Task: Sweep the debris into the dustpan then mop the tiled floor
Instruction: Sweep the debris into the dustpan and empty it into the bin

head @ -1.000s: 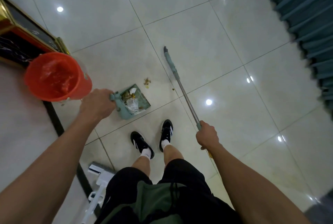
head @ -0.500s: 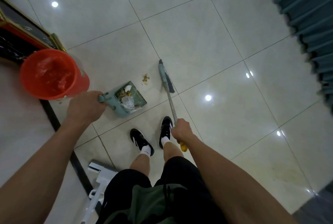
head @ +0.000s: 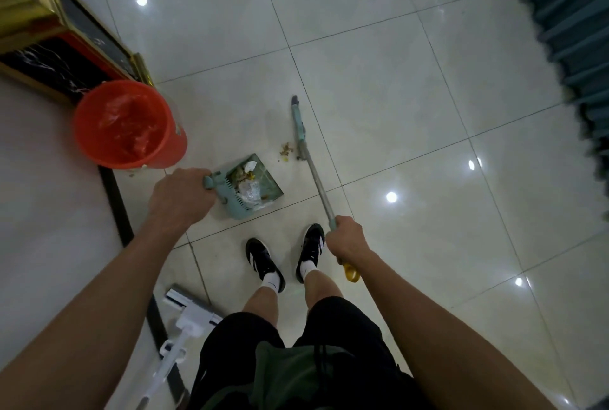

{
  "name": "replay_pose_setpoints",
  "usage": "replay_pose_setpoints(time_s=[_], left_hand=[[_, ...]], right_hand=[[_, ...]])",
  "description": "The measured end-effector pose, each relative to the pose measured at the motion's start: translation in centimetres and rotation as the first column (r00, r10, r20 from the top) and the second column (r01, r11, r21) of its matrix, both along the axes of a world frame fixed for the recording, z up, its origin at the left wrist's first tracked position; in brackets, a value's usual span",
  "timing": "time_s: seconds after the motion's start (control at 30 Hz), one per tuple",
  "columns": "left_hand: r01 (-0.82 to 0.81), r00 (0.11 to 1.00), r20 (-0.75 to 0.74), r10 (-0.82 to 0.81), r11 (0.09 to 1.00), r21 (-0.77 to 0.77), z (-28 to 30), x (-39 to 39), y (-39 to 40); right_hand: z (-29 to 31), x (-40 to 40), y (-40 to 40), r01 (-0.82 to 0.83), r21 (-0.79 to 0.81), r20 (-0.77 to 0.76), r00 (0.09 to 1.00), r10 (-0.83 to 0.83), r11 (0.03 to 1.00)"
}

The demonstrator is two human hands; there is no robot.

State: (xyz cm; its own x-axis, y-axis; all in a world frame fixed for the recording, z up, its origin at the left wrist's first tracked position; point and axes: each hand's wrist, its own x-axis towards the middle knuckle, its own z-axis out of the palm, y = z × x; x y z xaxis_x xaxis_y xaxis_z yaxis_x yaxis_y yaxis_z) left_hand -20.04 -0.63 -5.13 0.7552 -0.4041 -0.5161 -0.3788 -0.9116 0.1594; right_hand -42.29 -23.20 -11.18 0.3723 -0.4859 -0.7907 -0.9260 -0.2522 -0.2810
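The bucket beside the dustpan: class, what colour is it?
Orange-red bucket, lined with a matching plastic bag; the head view shows it.

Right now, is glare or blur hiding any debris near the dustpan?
Head view: ceiling-light glare spots dot the tiles, none over the debris between dustpan and broom; that patch is fairly sharp. The curtain at the right edge is motion-blurred, and tile lines bow from wide-angle distortion.
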Motion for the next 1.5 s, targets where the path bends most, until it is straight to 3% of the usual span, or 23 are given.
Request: replay_pose_setpoints(time_s=[0.17, 0.37, 0.6, 0.9, 1.07, 1.3, 1.5], left_hand=[[-0.069, 0.998, 0.012, 0.069, 0.998, -0.005, 0.0, 0.7, 0.3], [-0.144, 0.99, 0.013, 0.144, 0.99, 0.0, -0.8, 1.5, 0.9], [-0.109, 0.994, 0.018, 0.109, 0.994, -0.005, -2.3, 0.9, 0.6], [-0.064, 0.997, 0.035, 0.064, 0.998, -0.004, -2.6, -1.1, 0.7], [-0.053, 0.998, 0.038, 0.052, 0.998, 0.027, -2.0, -1.3, 1.3], [-0.082, 0.996, 0.041, 0.081, 0.996, 0.019, -0.4, -0.4, 3.0], [-0.106, 0.994, 0.035, 0.105, 0.994, 0.028, -0.5, -0.9, 4.8]], right_hand=[[0.9, 1.3, -1.8, -0.119, -0.074, 0.019, 0.992, 0.121, 0.99], [-0.5, 4.3, -5.0, -0.329, -0.189, -0.082, 0.944, 0.319, 0.925], [-2.0, 4.7, -4.9, -0.46, -0.076, -0.151, 0.882, 0.446, 0.885], [-0.2, 3.0, -1.4, -0.284, 0.219, -0.072, 0.95, 0.305, 0.933], [2.3, 1.8, -0.5, -0.201, 0.273, -0.01, 0.977, 0.212, 0.941], [4.4, 0.9, -1.4, -0.301, 0.099, 0.013, 0.953, 0.301, 0.948], [4.4, 0.4, -3.0, -0.427, -0.062, -0.093, 0.903, 0.42, 0.902]])
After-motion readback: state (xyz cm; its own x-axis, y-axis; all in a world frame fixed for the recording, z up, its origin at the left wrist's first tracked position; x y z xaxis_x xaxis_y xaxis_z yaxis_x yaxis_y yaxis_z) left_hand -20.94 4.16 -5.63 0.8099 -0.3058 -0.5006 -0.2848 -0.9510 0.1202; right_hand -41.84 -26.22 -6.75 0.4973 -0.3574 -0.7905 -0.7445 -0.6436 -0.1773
